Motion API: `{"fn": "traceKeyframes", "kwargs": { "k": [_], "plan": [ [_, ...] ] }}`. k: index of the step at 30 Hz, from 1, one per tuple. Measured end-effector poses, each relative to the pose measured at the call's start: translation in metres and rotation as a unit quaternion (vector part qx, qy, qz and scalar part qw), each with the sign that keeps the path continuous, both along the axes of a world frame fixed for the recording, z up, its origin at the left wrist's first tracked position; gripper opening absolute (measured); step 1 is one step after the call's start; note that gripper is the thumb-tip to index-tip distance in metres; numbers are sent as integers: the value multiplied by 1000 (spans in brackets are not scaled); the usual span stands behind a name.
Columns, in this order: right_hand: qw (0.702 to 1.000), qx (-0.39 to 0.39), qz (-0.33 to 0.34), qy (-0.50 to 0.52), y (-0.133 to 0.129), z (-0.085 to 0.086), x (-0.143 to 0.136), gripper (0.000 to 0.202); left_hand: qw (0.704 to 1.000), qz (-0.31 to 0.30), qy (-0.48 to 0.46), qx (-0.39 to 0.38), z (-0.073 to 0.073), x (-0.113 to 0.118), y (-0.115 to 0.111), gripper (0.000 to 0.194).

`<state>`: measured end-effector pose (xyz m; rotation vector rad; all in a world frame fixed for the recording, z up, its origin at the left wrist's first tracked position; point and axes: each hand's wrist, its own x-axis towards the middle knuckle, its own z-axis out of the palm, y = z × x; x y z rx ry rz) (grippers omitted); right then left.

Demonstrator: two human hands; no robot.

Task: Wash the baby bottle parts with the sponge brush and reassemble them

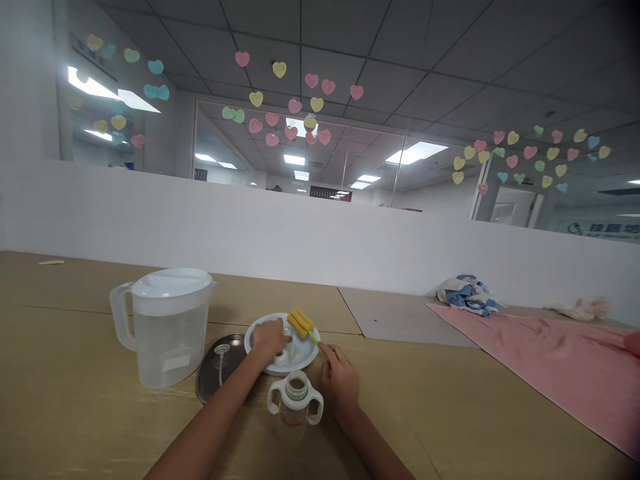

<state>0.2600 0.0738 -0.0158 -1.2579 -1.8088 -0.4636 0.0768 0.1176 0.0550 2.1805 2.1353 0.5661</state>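
My right hand (pixel 340 375) grips the green handle of a yellow sponge brush (pixel 301 323), whose head is over the right part of a white plate (pixel 303 361). Reaching onto the plate's left side, my left hand (pixel 271 338) has its fingers bent down; what they hold, if anything, is hidden. Small clear and white parts lie on the plate beside it. In front of the plate stands an uncapped clear bottle (pixel 295 404) with two white handles. A dark metal tray (pixel 233 359) with a white straw piece (pixel 221 360) on it sits left of the plate, partly behind my left forearm.
A large lidded plastic pitcher (pixel 170 333) stands at the left. To the right are a pink cloth (pixel 555 353), a grey mat (pixel 395 316) and a crumpled blue-and-white cloth (pixel 467 295). A white wall with windows borders the table's back. Something reddish shows at the right edge.
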Motion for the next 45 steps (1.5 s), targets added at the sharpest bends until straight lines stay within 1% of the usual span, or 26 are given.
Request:
{"fn": "traceKeyframes", "kwargs": {
  "k": [3, 5, 7, 9, 10, 13, 15, 17, 22, 24, 26, 29, 31, 34, 36, 38, 39, 41, 43, 45],
  "plan": [
    [999, 50, 6, 2, 1, 1, 1, 46, 999, -5, -10, 30, 6, -2, -8, 38],
    [996, 90, 18, 6, 1, 3, 2, 45, 997, -10, -19, 76, 3, -11, -20, 44],
    [989, 132, 61, -1, -1, 7, 2, 43, 990, -19, -32, 135, -7, -25, -35, 47],
    [978, 170, 121, -22, -4, 11, 2, 41, 958, -59, -79, 269, -24, -42, -49, 44],
    [971, 184, 147, -32, -6, 13, 2, 39, 941, -82, -86, 316, -33, -51, -55, 42],
    [959, 206, 188, -53, -10, 16, 2, 38, 904, -132, -62, 402, -55, -72, -67, 42],
    [956, 205, 199, -68, -10, 16, 3, 38, 889, -157, -33, 430, -62, -79, -69, 44],
    [956, 197, 202, -84, -9, 16, 5, 38, 880, -178, -8, 441, -65, -82, -70, 46],
    [952, 216, 193, -101, -9, 18, 9, 37, 862, -237, 28, 447, -63, -76, -76, 52],
    [949, 217, 200, -110, -11, 20, 8, 32, 855, -265, 41, 443, -61, -72, -79, 52],
    [948, 216, 203, -115, -14, 22, 7, 31, 854, -274, 41, 441, -59, -68, -82, 49],
    [947, 221, 201, -121, -17, 23, 6, 33, 861, -251, 10, 441, -59, -65, -83, 44],
    [945, 224, 203, -125, -17, 23, 6, 33, 874, -215, -46, 435, -60, -66, -83, 40],
    [948, 223, 198, -111, -14, 19, 6, 37, 890, -107, -184, 404, -63, -70, -80, 37],
    [954, 218, 185, -90, -12, 17, 7, 41, 884, -26, -265, 385, -62, -74, -78, 38],
    [960, 210, 172, -71, -9, 15, 7, 44, 871, 34, -309, 379, -59, -80, -75, 42],
    [962, 207, 168, -64, -7, 14, 8, 45, 867, 56, -315, 383, -58, -83, -74, 44],
    [964, 201, 164, -55, -6, 14, 8, 46, 868, 88, -300, 386, -55, -88, -71, 46],
    [966, 195, 162, -56, -6, 13, 7, 45, 879, 106, -271, 378, -54, -93, -69, 42],
    [966, 194, 161, -57, -7, 13, 7, 45, 894, 101, -251, 357, -55, -95, -68, 35]
  ]
}}
